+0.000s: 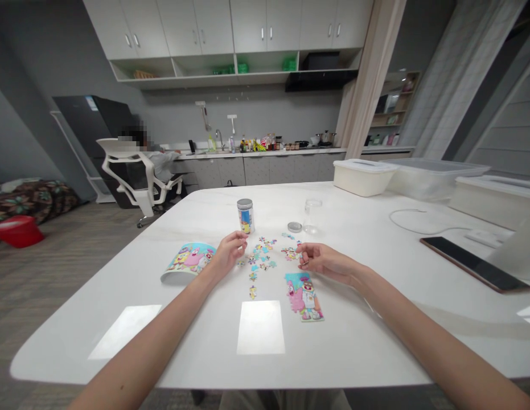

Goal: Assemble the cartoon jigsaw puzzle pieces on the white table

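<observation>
My left hand (231, 251) hovers at the left of several loose jigsaw puzzle pieces (265, 249), its fingers bent but apart, with nothing visible in them. On the right side of the pieces, my right hand (322, 261) has its fingers curled in toward the thumb; whatever they hold, if anything, is too small to make out. A joined section of the puzzle (304, 297), showing pink and brown cartoon figures, lies below my right hand. Left of my left wrist is a curled picture sheet (188, 259) with similar figures.
Behind the pieces stand a printed canister (245, 216), a metal lid (295, 226) and a clear jar (313, 216). A tablet (473, 263) and a white cable (412, 222) lie at right, before lidded bins (362, 177). Across the room, a person sits in a white chair (134, 176).
</observation>
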Motion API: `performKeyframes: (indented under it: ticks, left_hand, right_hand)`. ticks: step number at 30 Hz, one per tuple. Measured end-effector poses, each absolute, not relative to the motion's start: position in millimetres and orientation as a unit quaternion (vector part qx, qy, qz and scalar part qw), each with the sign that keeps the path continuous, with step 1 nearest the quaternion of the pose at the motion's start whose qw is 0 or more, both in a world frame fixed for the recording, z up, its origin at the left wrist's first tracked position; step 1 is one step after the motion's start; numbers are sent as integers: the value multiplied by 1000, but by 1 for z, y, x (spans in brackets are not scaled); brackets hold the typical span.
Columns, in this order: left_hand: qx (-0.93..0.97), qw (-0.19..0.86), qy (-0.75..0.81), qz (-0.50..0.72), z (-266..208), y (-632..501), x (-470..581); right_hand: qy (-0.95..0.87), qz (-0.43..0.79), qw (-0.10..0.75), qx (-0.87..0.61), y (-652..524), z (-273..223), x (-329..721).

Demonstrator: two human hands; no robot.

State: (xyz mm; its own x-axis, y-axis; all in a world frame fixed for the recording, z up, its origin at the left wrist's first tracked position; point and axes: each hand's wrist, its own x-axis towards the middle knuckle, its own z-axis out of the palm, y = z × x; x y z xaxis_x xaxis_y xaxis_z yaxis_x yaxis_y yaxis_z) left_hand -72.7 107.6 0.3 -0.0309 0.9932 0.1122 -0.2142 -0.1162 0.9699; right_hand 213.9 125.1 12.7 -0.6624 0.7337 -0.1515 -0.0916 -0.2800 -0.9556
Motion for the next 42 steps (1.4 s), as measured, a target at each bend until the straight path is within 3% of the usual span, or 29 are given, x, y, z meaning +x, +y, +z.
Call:
performKeyframes:
  ticks: [3, 7, 12, 29, 36, 42]
  left_hand:
    - [514, 400, 492, 578, -3, 113, -77]
    - [642, 283, 556, 445, -8, 118, -81]
    - [709, 283, 542, 352, -11, 118, -81]
    - [686, 316, 536, 377, -6, 113, -78]
    - [737, 201, 505, 401, -9, 112, -76]
    - [752, 179, 516, 371, -14, 113, -76]
  right_hand:
    - [-533, 737, 281, -306, 128, 10, 214]
    - [-533, 737, 267, -318, 127, 11, 213]
    - [-537, 728, 268, -331, 125, 16, 213]
    - [-509, 741, 288, -330, 124, 18, 213]
    - [-522, 734, 294, -319, 124, 21, 215]
    - [-530, 722, 296, -331, 124, 22, 216]
